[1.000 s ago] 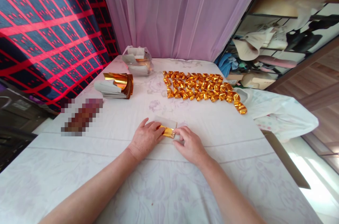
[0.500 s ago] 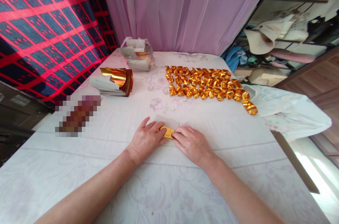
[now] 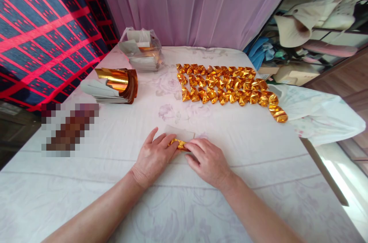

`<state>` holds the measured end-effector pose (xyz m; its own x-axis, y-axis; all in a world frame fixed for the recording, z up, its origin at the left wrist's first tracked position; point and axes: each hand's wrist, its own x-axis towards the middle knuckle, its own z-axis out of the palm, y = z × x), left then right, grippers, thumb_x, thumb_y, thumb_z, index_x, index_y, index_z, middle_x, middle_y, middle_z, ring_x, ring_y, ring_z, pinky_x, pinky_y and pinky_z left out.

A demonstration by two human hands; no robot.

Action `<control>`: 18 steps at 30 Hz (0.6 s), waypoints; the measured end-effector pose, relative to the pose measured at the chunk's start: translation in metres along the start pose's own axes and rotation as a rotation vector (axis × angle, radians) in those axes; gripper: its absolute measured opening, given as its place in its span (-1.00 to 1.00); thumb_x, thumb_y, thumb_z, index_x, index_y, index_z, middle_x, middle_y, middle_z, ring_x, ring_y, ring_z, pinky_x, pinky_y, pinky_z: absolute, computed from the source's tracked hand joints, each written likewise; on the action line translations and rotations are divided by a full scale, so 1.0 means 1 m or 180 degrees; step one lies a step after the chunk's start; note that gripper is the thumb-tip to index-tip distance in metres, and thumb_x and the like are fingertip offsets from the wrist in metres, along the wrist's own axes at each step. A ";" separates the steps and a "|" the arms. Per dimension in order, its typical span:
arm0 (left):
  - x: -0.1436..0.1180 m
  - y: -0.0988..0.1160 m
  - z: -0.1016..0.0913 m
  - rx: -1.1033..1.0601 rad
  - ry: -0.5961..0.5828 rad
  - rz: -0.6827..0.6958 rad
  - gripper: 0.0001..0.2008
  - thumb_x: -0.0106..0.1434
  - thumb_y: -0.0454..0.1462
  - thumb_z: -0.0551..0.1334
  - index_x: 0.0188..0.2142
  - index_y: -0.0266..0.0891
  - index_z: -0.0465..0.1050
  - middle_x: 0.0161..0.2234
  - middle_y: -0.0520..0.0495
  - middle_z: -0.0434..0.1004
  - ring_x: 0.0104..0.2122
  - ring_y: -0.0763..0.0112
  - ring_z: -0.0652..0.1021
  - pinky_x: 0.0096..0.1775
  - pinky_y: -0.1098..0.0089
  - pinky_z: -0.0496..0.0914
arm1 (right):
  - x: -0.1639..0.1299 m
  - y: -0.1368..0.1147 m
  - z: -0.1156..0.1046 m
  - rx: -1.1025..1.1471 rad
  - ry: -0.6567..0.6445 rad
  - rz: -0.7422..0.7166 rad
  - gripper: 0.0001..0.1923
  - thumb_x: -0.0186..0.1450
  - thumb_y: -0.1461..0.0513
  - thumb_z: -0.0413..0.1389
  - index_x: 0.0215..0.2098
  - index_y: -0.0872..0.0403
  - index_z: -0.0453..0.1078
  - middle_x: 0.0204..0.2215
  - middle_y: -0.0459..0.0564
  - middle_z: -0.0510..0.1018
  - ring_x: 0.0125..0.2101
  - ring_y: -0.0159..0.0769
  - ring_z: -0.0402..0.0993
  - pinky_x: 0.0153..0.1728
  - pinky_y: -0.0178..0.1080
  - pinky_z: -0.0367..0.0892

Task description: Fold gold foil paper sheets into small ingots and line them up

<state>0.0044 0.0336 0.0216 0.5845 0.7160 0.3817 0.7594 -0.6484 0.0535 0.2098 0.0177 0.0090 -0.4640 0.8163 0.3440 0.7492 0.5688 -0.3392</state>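
A small sheet of gold foil paper (image 3: 178,143) with a pale back lies on the white cloth (image 3: 178,201), partly folded. My left hand (image 3: 153,158) presses its left side with the fingertips. From the right, my right hand (image 3: 207,161) pinches and folds the same sheet. Both hands meet over it and hide most of the gold side. Beyond them several folded gold paper ingots (image 3: 227,87) lie in rows.
A curled stack of gold foil sheets (image 3: 113,86) lies at the left. A clear plastic bag with more sheets (image 3: 140,49) stands at the far left by the purple curtain. A white plastic bag (image 3: 319,114) lies at the right edge. A blurred patch (image 3: 69,128) covers something at the left.
Both hands stayed on the sheet and folded it narrower; less gold shows between the fingers. The view tilted slightly down and right.
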 end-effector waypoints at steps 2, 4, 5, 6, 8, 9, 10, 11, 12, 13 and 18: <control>0.000 0.000 0.000 -0.0013 -0.0016 -0.0013 -0.82 0.42 -0.19 0.15 -0.16 -0.15 0.53 -0.11 -0.01 0.60 -0.18 0.33 0.60 0.16 0.07 0.27 | -0.001 0.002 0.000 0.0024 0.0054 0.0003 -0.80 0.33 0.33 0.06 -0.15 0.03 0.48 -0.24 0.02 0.57 -0.24 -0.23 0.49 -0.20 -0.16 0.43; -0.001 0.000 0.001 -0.0015 -0.0012 -0.0037 -0.82 0.42 -0.20 0.15 -0.16 -0.14 0.53 -0.11 -0.02 0.59 -0.18 0.33 0.60 0.16 0.07 0.27 | -0.002 0.005 0.000 0.0051 0.0091 0.0011 -0.82 0.35 0.31 0.06 -0.19 0.02 0.51 -0.27 0.00 0.56 -0.26 -0.25 0.49 -0.23 -0.19 0.42; -0.002 0.000 0.001 -0.0011 -0.0018 -0.0053 -0.83 0.42 -0.21 0.15 -0.16 -0.14 0.53 -0.11 -0.02 0.59 -0.18 0.32 0.60 0.16 0.07 0.28 | -0.003 0.006 -0.001 0.0065 0.0092 0.0012 -0.83 0.35 0.30 0.07 -0.21 0.01 0.52 -0.29 0.00 0.55 -0.27 -0.26 0.48 -0.24 -0.20 0.42; -0.003 0.000 0.001 -0.0006 -0.0028 -0.0070 -0.83 0.41 -0.21 0.16 -0.16 -0.14 0.53 -0.10 -0.03 0.59 -0.17 0.31 0.60 0.16 0.06 0.27 | -0.003 0.008 -0.001 0.0078 0.0084 0.0009 -0.83 0.36 0.29 0.08 -0.21 0.01 0.52 -0.30 -0.01 0.55 -0.27 -0.27 0.48 -0.25 -0.21 0.41; -0.006 0.000 0.002 -0.0007 -0.0071 -0.0091 -0.84 0.39 -0.21 0.18 -0.12 -0.15 0.51 -0.08 -0.04 0.59 -0.12 0.27 0.59 0.18 0.02 0.26 | -0.004 0.009 -0.002 0.0089 0.0077 0.0003 -0.83 0.37 0.27 0.07 -0.23 0.00 0.53 -0.31 -0.01 0.55 -0.29 -0.28 0.47 -0.26 -0.22 0.41; -0.007 0.001 0.003 -0.0021 -0.0099 -0.0090 -0.83 0.38 -0.20 0.19 -0.10 -0.15 0.50 -0.06 -0.06 0.58 -0.09 0.23 0.58 0.19 0.00 0.25 | -0.004 0.009 -0.003 0.0088 0.0075 -0.0007 -0.82 0.39 0.26 0.06 -0.24 0.01 0.53 -0.32 -0.01 0.55 -0.30 -0.29 0.47 -0.27 -0.23 0.40; -0.009 0.001 0.003 -0.0040 -0.0118 -0.0083 -0.81 0.38 -0.19 0.19 -0.08 -0.16 0.49 -0.04 -0.07 0.57 -0.05 0.20 0.57 0.20 -0.02 0.24 | -0.004 0.009 -0.003 0.0084 0.0075 -0.0024 -0.80 0.40 0.25 0.04 -0.25 0.01 0.52 -0.33 -0.01 0.55 -0.31 -0.30 0.47 -0.27 -0.23 0.40; -0.011 0.002 0.004 -0.0065 -0.0136 -0.0077 -0.79 0.38 -0.19 0.19 -0.05 -0.18 0.48 -0.01 -0.10 0.57 -0.02 0.17 0.56 0.21 -0.04 0.24 | -0.004 0.008 -0.003 0.0079 0.0070 -0.0047 -0.77 0.42 0.24 0.02 -0.27 0.02 0.52 -0.34 -0.01 0.54 -0.32 -0.31 0.46 -0.28 -0.24 0.40; -0.013 0.004 0.004 -0.0100 -0.0146 -0.0058 -0.77 0.39 -0.19 0.17 -0.03 -0.21 0.46 0.01 -0.12 0.56 0.00 0.16 0.55 0.20 -0.04 0.25 | -0.004 0.007 -0.003 0.0073 0.0060 -0.0076 -0.75 0.43 0.24 0.00 -0.29 0.03 0.51 -0.35 -0.02 0.54 -0.34 -0.31 0.46 -0.29 -0.25 0.39; -0.016 0.006 0.005 -0.0146 -0.0151 -0.0034 -0.76 0.40 -0.21 0.15 -0.02 -0.24 0.45 0.02 -0.16 0.55 0.02 0.16 0.54 0.19 -0.02 0.28 | -0.004 0.005 -0.003 0.0065 0.0052 -0.0106 -0.74 0.44 0.24 -0.01 -0.31 0.03 0.50 -0.36 -0.02 0.54 -0.35 -0.32 0.46 -0.30 -0.25 0.38; -0.024 0.014 0.006 -0.0551 -0.0087 0.0097 -0.75 0.41 -0.28 0.09 0.01 -0.32 0.38 0.02 -0.23 0.53 0.04 0.20 0.53 0.12 0.11 0.44 | -0.005 -0.001 -0.001 0.0078 0.0041 -0.0092 -0.73 0.45 0.24 -0.04 -0.34 0.04 0.46 -0.39 -0.03 0.53 -0.38 -0.33 0.45 -0.31 -0.26 0.36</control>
<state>0.0020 0.0088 0.0078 0.6160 0.7005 0.3604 0.6819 -0.7032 0.2014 0.2121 0.0131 0.0085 -0.4791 0.7982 0.3652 0.7236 0.5947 -0.3504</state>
